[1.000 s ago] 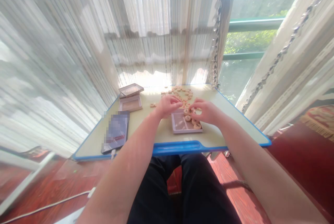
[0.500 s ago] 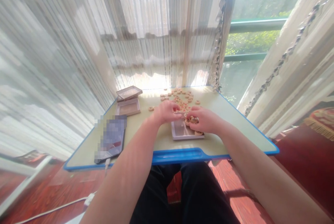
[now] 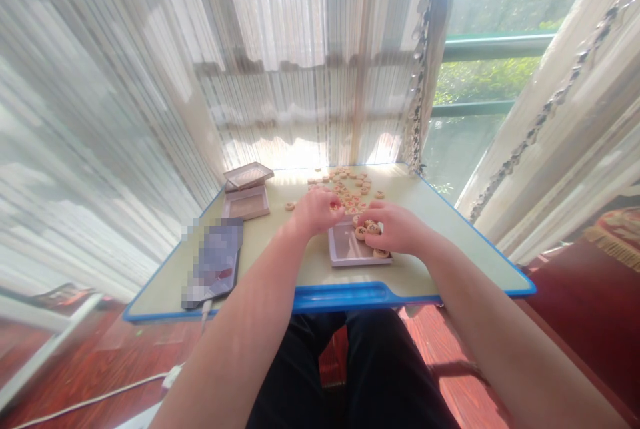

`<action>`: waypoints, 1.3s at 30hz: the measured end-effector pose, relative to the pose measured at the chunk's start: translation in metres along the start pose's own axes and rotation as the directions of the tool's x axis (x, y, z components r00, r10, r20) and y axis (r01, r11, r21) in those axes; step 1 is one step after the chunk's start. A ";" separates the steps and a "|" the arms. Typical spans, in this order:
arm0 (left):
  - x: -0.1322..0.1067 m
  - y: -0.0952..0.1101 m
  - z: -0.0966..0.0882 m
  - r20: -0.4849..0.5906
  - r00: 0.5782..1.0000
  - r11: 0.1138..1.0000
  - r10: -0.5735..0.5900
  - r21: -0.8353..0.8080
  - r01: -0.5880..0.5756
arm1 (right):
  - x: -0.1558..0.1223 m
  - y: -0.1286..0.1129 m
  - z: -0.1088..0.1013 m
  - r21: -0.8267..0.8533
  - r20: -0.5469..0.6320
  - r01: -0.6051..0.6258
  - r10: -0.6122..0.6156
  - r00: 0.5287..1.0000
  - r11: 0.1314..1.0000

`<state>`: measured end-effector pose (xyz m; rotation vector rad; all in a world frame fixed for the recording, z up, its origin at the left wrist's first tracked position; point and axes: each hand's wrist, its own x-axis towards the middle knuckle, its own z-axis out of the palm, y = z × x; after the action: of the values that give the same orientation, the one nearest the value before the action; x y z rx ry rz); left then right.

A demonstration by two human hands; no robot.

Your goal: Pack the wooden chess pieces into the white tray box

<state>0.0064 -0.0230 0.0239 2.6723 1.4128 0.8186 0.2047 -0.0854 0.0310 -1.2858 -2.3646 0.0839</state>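
Ahead of you hangs a pale, striped sheer fabric curtain (image 3: 300,49), and in front of it stands the cream-topped table with a blue rim (image 3: 443,215). On your left lies a dark, flat, rectangular tablet (image 3: 217,259), a white cable at its near end. Beyond it, two shallow, pale, rectangular boxes (image 3: 247,205) sit near the far left corner. The shallow, pale lilac, open tray (image 3: 355,261) is right before you, near the table's front edge.

Your right hand (image 3: 397,225) curls over the tray's right side, thumb and fingers around several round, wooden, dark-marked discs (image 3: 361,233); whether it grips them firmly, you cannot tell from here. Your left hand (image 3: 320,210) is bent at the tray's far left corner, beside the round, wooden, red-marked discs (image 3: 353,211) on the table; its fingertips are partly hidden, so any hold there is uncertain.

To handle the discs well, pinch them by their edges, press lightly so they don't skid, and bring your wrists clear of the tray's walls. Mind the dark-marked disc apart at the near right corner (image 3: 381,253).
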 end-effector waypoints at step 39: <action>-0.001 0.004 0.008 0.009 1.000 0.999 -0.015 0.050 0.014 | -0.001 0.008 -0.002 0.098 -0.052 0.020 -0.015 0.999 0.995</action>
<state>0.0129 -0.0242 0.0174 2.6946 1.4679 0.7788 0.2121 -0.0815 0.0301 -1.2066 -2.2980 0.1576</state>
